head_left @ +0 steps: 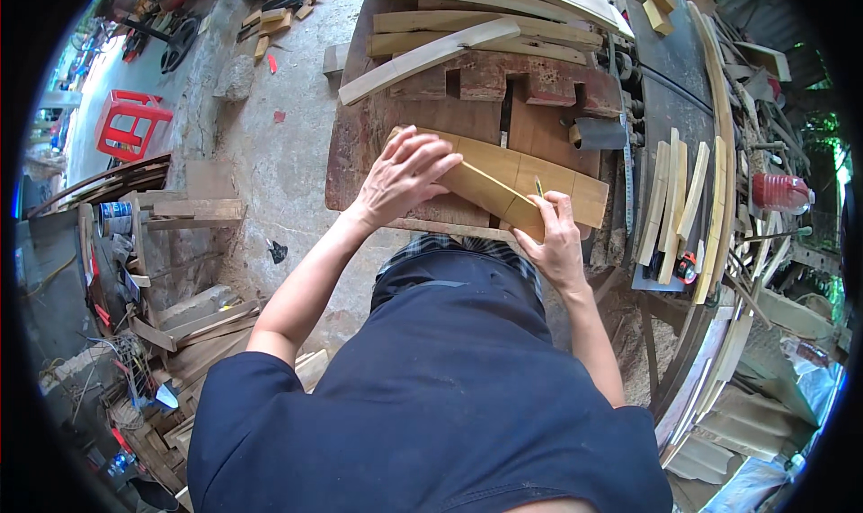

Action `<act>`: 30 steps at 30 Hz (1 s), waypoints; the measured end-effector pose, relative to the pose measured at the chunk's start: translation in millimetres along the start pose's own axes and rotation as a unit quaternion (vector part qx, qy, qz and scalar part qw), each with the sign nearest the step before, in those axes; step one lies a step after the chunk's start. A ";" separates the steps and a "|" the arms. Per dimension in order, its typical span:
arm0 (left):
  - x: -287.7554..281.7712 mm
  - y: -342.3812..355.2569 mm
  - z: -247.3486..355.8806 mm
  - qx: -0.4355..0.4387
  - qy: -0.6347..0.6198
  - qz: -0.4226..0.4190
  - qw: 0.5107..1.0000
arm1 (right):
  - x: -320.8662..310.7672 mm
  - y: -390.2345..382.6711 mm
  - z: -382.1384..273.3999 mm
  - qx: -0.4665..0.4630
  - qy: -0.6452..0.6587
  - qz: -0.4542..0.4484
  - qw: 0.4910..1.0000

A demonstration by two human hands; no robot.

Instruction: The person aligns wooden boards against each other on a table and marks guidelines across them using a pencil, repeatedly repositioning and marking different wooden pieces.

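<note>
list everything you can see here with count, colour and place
flat light wooden board: one, pale yellow, on the workbench under both hands
narrow wooden strip: one, tan, laid slantwise on the board
green pencil: one, at the right hand's fingertips
reddish-brown workbench: one, centre
long pale planks: several, at the bench's far end
curved pale wooden slats: several, right of the bench
red plastic stool: one, far left on the concrete floor
left hand: pressing on the board's left end
right hand: holding the pencil at the board's near edge
</note>
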State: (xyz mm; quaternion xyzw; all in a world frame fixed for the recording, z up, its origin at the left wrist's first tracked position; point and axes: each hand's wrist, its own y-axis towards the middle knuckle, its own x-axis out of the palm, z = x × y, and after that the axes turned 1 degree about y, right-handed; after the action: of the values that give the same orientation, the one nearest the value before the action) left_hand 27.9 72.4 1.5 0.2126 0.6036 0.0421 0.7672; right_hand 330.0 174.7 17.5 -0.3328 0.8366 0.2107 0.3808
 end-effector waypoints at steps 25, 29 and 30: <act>0.5 -39.4 57.1 -0.207 -0.033 -0.097 0.973 | 28.7 -45.8 -73.5 0.200 0.015 0.084 0.976; 9.3 -44.9 42.0 -0.206 -0.072 -0.056 0.974 | 48.2 -48.1 -88.9 0.199 0.036 0.076 0.976; 13.3 -43.6 39.3 -0.224 -0.104 -0.044 0.968 | 51.3 -48.7 -92.4 0.210 0.034 0.082 0.974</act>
State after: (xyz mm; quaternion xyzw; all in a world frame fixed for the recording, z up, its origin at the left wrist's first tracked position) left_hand 60.2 26.3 -19.9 0.0114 0.5047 0.1204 0.8548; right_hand 293.9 64.8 30.2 -0.1826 0.8989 0.0499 0.3951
